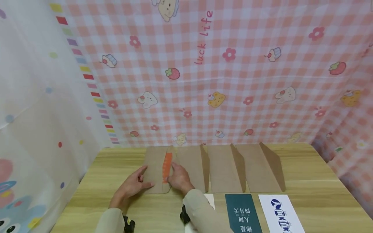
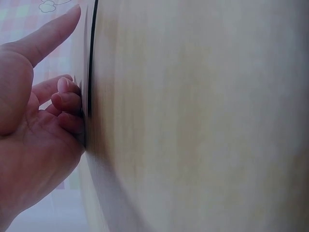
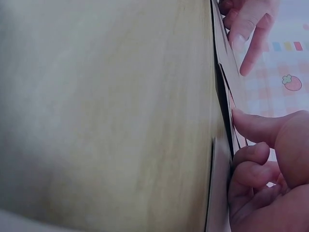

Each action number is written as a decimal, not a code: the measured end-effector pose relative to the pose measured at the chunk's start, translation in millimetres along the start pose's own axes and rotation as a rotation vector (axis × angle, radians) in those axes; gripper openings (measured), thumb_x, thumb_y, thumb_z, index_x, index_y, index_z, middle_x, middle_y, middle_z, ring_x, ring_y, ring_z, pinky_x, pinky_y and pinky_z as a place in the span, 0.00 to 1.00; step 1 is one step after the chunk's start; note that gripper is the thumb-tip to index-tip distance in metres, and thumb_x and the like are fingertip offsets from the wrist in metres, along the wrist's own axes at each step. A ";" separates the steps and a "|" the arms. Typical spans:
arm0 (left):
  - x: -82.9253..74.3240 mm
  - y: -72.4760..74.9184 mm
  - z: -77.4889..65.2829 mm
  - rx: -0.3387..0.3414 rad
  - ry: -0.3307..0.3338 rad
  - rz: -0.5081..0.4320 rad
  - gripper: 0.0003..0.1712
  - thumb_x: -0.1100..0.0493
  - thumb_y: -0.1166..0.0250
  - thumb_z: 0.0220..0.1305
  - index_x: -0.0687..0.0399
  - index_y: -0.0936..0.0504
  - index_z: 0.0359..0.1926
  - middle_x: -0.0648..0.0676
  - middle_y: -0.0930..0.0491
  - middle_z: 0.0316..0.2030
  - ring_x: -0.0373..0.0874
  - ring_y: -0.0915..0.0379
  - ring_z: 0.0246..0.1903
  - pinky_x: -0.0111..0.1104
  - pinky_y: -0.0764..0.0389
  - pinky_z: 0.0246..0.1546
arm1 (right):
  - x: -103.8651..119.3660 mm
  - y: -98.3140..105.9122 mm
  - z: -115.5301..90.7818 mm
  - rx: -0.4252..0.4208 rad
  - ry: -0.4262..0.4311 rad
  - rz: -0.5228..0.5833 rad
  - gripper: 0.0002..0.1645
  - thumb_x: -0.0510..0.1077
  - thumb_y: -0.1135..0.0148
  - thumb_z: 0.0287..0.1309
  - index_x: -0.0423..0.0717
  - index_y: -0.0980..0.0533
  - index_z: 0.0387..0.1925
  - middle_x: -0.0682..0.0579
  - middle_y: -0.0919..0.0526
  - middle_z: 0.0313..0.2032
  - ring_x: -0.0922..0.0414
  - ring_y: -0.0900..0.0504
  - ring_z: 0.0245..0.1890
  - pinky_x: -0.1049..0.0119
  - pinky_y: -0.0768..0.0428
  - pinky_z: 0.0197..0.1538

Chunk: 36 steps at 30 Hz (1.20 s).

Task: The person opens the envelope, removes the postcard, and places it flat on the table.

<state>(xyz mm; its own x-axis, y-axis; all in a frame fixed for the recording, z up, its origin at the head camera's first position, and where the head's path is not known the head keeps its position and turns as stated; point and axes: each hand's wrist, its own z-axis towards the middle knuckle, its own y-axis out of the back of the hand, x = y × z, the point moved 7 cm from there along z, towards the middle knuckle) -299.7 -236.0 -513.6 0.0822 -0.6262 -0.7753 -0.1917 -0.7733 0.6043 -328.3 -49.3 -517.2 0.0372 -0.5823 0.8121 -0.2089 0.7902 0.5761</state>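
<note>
A brown paper envelope (image 1: 154, 170) lies at the left end of a row, its flap side facing right. Along that side shows an orange card (image 1: 167, 165), partly covered by the envelope. My right hand (image 1: 181, 178) pinches at the card's right edge, thumb over the orange face. In the right wrist view, the right thumb (image 3: 256, 126) touches the raised edge while the other fingers curl below. At the envelope's left edge rests my left hand (image 1: 132, 186), its thumb (image 2: 53, 36) and index finger extended and the other fingers loosely bent.
Three more brown envelopes (image 1: 190, 168) continue the row rightward, their flaps (image 1: 272, 163) raised. Nearer me lie a dark green card (image 1: 243, 212) with white lettering and a white card (image 1: 276, 210) with blue lettering. White paper (image 1: 210, 198) shows under my right sleeve. A checked curtain (image 1: 204, 81) hangs behind.
</note>
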 end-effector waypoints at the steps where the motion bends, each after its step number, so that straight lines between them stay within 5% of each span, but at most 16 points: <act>1: 0.0 0.2 -0.4 0.000 0.003 -0.001 0.51 0.55 0.26 0.58 0.63 0.44 0.75 0.50 0.39 0.28 0.42 0.42 0.29 0.40 0.37 0.46 | 0.2 -0.2 0.0 0.004 0.001 0.002 0.44 0.35 0.28 0.50 0.40 0.33 0.69 0.41 0.25 0.64 0.44 0.28 0.65 0.49 0.30 0.66; 5: 0.2 0.2 -0.4 0.002 0.005 0.005 0.51 0.56 0.26 0.58 0.63 0.44 0.75 0.50 0.39 0.28 0.42 0.42 0.29 0.40 0.38 0.46 | 0.1 0.2 0.0 0.022 0.003 0.024 0.45 0.33 0.29 0.49 0.40 0.35 0.70 0.41 0.25 0.64 0.49 0.25 0.59 0.50 0.28 0.65; 9: 0.6 0.2 0.7 -0.006 -0.001 0.024 0.51 0.56 0.26 0.58 0.63 0.44 0.75 0.51 0.39 0.28 0.43 0.42 0.30 0.40 0.38 0.46 | -0.1 2.1 -0.2 0.034 0.010 0.052 0.46 0.32 0.30 0.47 0.41 0.35 0.70 0.43 0.19 0.55 0.54 0.25 0.43 0.55 0.23 0.59; 12: 0.1 0.2 1.5 -0.016 -0.009 0.052 0.50 0.55 0.26 0.58 0.64 0.43 0.75 0.51 0.38 0.28 0.43 0.41 0.30 0.40 0.38 0.46 | -0.9 3.4 -0.6 0.040 0.008 0.075 0.47 0.32 0.30 0.45 0.41 0.34 0.70 0.46 0.18 0.36 0.56 0.28 0.31 0.61 0.21 0.44; 16: -1.3 -1.0 2.0 -0.022 -0.021 0.092 0.50 0.55 0.27 0.59 0.66 0.43 0.74 0.52 0.38 0.28 0.43 0.41 0.29 0.38 0.37 0.45 | -3.8 2.9 -0.8 0.044 -0.019 0.116 0.48 0.32 0.31 0.45 0.41 0.36 0.71 0.54 0.33 0.21 0.57 0.35 0.21 0.66 0.30 0.29; 28: -0.3 -3.4 2.9 -0.010 0.001 0.108 0.48 0.58 0.27 0.59 0.64 0.43 0.74 0.51 0.38 0.26 0.43 0.43 0.26 0.31 0.39 0.29 | -6.3 2.7 -0.6 0.026 -0.030 0.163 0.47 0.33 0.31 0.45 0.43 0.33 0.70 0.56 0.36 0.19 0.58 0.38 0.20 0.67 0.36 0.24; 36: -1.9 -3.1 2.4 -0.008 0.004 0.115 0.48 0.57 0.27 0.59 0.65 0.42 0.74 0.51 0.38 0.26 0.43 0.43 0.26 0.30 0.39 0.30 | -5.1 2.8 -0.6 0.036 -0.021 0.127 0.44 0.35 0.31 0.48 0.44 0.33 0.70 0.55 0.35 0.22 0.56 0.30 0.30 0.65 0.29 0.38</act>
<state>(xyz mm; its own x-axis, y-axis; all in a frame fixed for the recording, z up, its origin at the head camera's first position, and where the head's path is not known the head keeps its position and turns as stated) -301.6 -232.2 -514.4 0.0645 -0.7110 -0.7002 -0.1923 -0.6974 0.6904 -328.5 -43.9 -519.7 -0.0124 -0.4820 0.8761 -0.2452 0.8509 0.4646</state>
